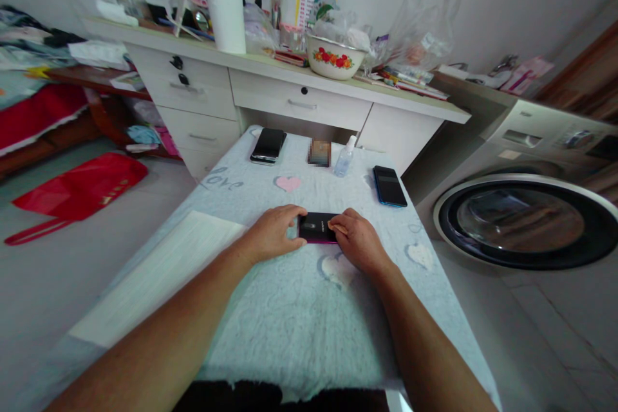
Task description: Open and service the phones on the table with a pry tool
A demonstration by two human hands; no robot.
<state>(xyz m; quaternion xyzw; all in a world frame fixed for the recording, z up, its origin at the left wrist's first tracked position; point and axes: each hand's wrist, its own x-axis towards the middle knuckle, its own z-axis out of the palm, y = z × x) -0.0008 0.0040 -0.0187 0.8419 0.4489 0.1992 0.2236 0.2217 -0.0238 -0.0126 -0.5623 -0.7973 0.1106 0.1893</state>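
Observation:
A dark phone (316, 226) with a pinkish edge lies back up on the cloth-covered table (299, 315). My left hand (276, 232) grips its left end between thumb and fingers. On its right end rests my right hand (355, 235), fingers closed on something small and tan, perhaps a cloth, against the phone's back. Behind the phone stand a clear spray bottle (344, 158) and a small blurred rectangular item (319, 152). Another dark phone (389, 186) lies at the right; one or more stacked phones (268, 145) lie at the back left.
A pale sheet (159, 277) lies along the table's left side. Beyond the table is a white desk (299, 93) with a flowered bowl (335, 59) and a paper roll (226, 18). At the right stands a washing machine (526, 135); a red bag (91, 187) lies on the floor.

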